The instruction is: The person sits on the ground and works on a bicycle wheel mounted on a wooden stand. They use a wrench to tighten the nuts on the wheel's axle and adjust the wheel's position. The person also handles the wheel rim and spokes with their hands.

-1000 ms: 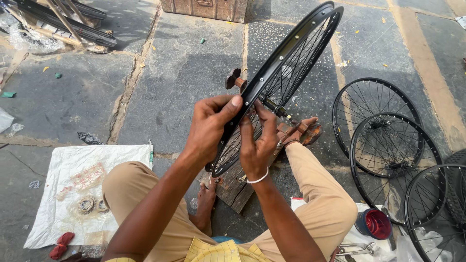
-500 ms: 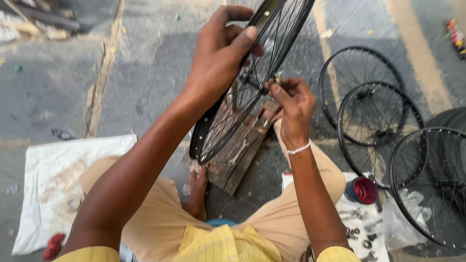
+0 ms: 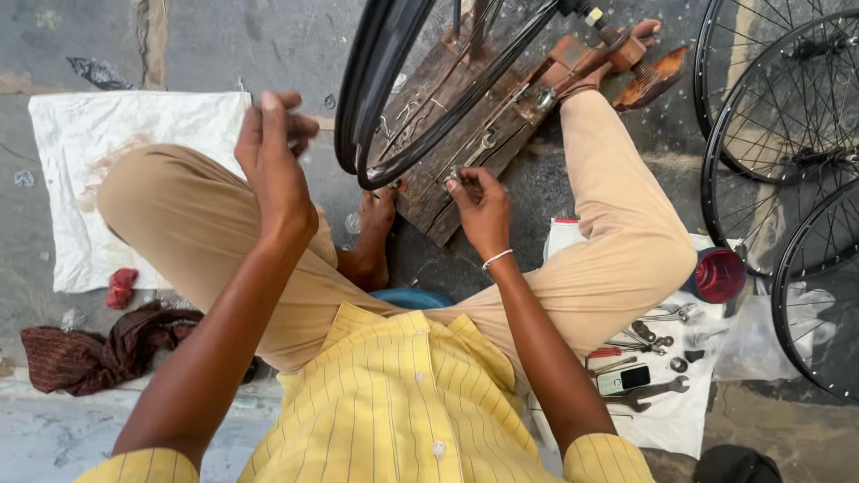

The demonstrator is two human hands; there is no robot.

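A black bicycle wheel rim [image 3: 380, 98] with thin spokes stands tilted on a worn wooden board [image 3: 447, 134] between my knees. My left hand [image 3: 273, 170] is raised just left of the rim and is off it, with its fingers curled; whether they hold anything is hidden. My right hand [image 3: 479, 207], with a white band on the wrist, reaches down to the board's near edge. Its fingertips pinch a small metal piece [image 3: 456, 175] below the rim. I sit cross-legged in tan trousers and a yellow striped shirt.
Several spoked black wheels [image 3: 778, 152] lie at the right. A red container [image 3: 720, 274] and wrenches [image 3: 649, 344] rest on a white sheet [image 3: 671, 420] by my right knee. A white cloth [image 3: 134, 134], a red rag [image 3: 121, 288] and a dark brown cloth [image 3: 98, 353] lie at left.
My left hand has let go of the rim and pulled back to the left. My right hand has dropped from the spokes to the wooden board. The view has tilted down.
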